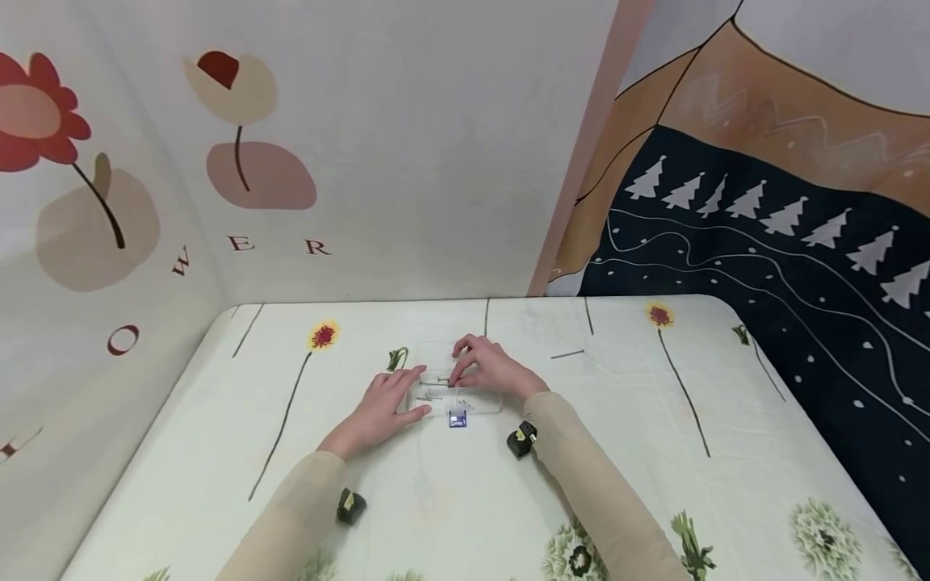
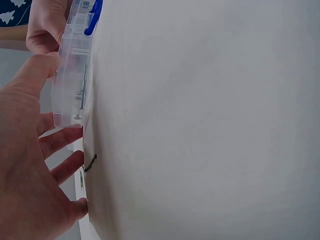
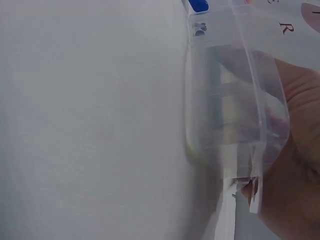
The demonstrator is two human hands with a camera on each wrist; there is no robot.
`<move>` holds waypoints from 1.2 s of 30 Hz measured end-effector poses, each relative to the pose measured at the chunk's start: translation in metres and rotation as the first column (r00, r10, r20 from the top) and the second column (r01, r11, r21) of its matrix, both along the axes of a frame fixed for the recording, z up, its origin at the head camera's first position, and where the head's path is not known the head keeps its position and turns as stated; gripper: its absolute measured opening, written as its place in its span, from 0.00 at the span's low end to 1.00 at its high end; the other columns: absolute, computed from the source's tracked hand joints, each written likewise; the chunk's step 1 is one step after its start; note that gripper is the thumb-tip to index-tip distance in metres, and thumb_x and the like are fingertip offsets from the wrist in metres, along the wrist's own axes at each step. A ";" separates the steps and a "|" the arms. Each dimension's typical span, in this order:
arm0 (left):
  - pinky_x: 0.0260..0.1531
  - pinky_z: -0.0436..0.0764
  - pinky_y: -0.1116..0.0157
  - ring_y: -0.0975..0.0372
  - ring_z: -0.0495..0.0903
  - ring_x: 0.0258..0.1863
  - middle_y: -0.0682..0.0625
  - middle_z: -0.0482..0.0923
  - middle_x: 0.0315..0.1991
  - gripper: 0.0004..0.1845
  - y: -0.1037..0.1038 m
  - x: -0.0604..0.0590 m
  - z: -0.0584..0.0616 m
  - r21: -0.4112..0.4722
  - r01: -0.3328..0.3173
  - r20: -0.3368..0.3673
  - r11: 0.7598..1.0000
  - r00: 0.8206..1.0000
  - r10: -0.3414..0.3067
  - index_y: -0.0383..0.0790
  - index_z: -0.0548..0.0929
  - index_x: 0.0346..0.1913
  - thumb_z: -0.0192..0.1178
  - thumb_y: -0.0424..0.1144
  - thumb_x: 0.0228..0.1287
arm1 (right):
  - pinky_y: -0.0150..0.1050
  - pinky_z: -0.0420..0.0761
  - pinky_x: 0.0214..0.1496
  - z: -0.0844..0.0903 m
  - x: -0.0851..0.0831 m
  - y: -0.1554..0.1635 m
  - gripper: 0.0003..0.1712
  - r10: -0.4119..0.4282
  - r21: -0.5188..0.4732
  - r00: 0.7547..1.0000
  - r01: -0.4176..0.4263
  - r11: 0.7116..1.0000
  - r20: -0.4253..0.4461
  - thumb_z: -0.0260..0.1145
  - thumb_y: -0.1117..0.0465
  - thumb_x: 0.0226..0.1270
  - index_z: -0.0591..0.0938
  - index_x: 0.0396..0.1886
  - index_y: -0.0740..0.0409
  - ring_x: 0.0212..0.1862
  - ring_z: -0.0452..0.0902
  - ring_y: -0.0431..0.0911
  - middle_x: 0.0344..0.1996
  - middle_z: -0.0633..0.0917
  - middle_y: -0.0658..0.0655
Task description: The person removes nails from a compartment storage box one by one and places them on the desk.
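Observation:
A clear plastic compartment box (image 1: 479,406) lies in front of me, its blue latch (image 1: 457,419) on the near side. Several long thin nails (image 1: 429,398) lie in its left part; one shows through the wall in the left wrist view. My left hand (image 1: 381,411) rests at the box's left end, thumb against the near wall, the other fingers spread and fairly straight. Reaching into the box from the right, my right hand (image 1: 490,367) pinches what looks like the end of a nail (image 1: 434,383). In the right wrist view its fingertips are blurred behind the clear wall.
A loose nail (image 1: 567,354) lies on the tablecloth to the right of the box. The cloth (image 1: 421,500) has printed flowers and stems. Two small black devices (image 1: 352,507) hang at the wrists. Printed fabric (image 1: 436,161) stands behind the table.

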State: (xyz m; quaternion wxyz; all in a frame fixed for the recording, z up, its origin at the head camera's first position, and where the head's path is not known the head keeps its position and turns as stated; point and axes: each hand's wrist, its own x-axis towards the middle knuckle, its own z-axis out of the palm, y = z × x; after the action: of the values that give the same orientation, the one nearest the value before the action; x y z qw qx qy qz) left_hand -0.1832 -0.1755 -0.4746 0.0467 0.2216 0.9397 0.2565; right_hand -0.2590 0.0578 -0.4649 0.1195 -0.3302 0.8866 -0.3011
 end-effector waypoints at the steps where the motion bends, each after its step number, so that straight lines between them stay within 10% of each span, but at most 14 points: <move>1: 0.57 0.62 0.44 0.43 0.64 0.57 0.39 0.67 0.64 0.37 0.000 0.000 0.000 0.001 0.003 -0.004 1.000 1.000 -0.003 0.37 0.62 0.72 0.60 0.51 0.66 | 0.58 0.56 0.62 0.001 0.000 0.000 0.05 0.004 0.006 1.000 -0.004 1.000 0.000 0.74 0.63 0.58 0.90 0.30 0.45 0.54 0.65 0.47 0.49 0.74 0.48; 36: 0.56 0.62 0.45 0.45 0.64 0.56 0.39 0.67 0.64 0.36 -0.001 0.001 0.000 0.013 0.018 -0.003 1.000 1.000 -0.018 0.38 0.61 0.72 0.60 0.50 0.67 | 0.44 0.64 0.54 0.007 -0.003 -0.001 0.04 0.129 0.083 0.991 -0.125 0.989 -0.045 0.73 0.63 0.58 0.90 0.29 0.49 0.48 0.66 0.46 0.44 0.75 0.48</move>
State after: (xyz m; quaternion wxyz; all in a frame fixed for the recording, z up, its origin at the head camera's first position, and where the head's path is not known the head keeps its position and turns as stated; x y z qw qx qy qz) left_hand -0.1821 -0.1761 -0.4742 0.0461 0.2309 0.9360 0.2618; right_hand -0.2625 0.0569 -0.4577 0.1295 -0.3885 0.8777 -0.2487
